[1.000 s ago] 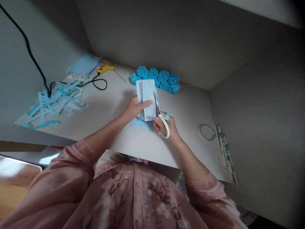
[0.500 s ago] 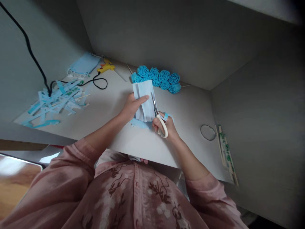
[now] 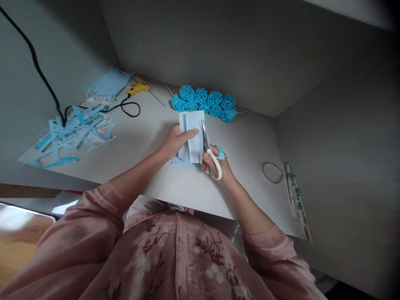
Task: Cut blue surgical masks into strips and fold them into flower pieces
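Left hand (image 3: 175, 141) grasps a pale blue pleated sheet (image 3: 194, 146), thumb on top; right hand (image 3: 226, 167) grips white-handled scissors (image 3: 211, 153) by the loops (a light blue strip (image 3: 220, 152) sits against its fingers). The sheet is held above the middle of the bench (image 3: 250, 150), just short of the blue flowers (image 3: 214, 98) at 12 o'clock. A clean cut, I would judge, wants the sheet taut, the blades parallel to its 3 o'clock edge, short even bites, and the left thumb pressing flat but well toward 9 from the steel. The sheet's long axis runs nearly straight from 12 to 6; the scissors' tips point between 11 and 12, their handles toward 5. Whether the blades are in the material or just beside it, I cannot tell.
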`<act>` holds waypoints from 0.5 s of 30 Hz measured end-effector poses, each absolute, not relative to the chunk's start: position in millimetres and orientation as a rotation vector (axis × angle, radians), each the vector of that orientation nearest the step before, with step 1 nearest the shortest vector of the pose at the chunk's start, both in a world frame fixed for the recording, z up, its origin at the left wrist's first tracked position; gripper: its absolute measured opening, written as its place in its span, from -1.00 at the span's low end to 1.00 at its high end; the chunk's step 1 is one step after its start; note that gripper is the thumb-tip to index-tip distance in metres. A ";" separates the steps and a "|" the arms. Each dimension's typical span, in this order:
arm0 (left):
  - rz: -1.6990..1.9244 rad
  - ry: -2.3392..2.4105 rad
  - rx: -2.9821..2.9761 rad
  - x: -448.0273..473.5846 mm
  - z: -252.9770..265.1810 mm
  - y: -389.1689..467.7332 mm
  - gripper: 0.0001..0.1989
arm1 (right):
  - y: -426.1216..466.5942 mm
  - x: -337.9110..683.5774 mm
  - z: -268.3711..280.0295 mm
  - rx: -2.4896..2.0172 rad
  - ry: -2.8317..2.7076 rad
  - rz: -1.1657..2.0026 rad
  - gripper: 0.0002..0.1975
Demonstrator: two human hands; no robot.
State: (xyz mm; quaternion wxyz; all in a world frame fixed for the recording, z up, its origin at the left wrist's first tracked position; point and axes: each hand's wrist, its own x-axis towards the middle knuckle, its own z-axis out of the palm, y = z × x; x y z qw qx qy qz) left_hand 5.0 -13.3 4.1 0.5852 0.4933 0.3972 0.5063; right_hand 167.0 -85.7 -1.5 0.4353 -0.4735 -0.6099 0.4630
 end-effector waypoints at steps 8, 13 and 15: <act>1.176 0.892 1.128 5.5 3.7 -13.7 -0.65 | -85.9 166.5 -1.9 -1.190 -1.488 1.144 -0.51; 1.178 0.897 1.117 5.3 4.7 -13.2 -0.66 | -86.8 165.5 -0.4 -1.196 -1.486 1.136 -0.53; 1.177 0.894 1.117 5.2 5.4 -13.5 -0.66 | -87.0 165.1 -0.2 -1.193 -1.480 1.134 -0.54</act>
